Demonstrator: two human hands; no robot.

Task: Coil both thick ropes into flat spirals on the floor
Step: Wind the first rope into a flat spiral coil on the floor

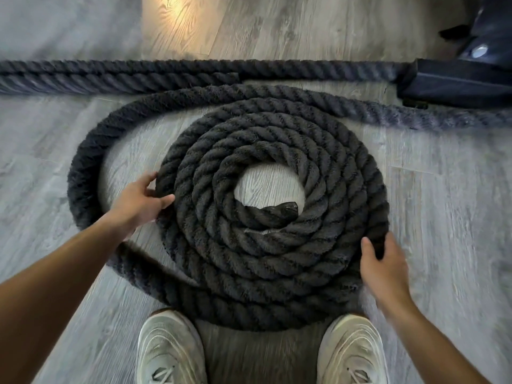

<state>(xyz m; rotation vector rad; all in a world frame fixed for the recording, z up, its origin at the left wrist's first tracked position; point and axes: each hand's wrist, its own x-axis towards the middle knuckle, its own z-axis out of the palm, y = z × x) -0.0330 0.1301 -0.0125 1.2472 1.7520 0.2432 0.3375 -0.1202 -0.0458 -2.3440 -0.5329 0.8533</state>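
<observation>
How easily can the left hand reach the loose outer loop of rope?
Probably yes: the left hand rests on the coil's edge, and only bare floor separates it from the loose outer loop.

Grey wood-plank floor (443, 217), pale sneakers (170, 353), dark equipment base (457, 81) top right.
</observation>
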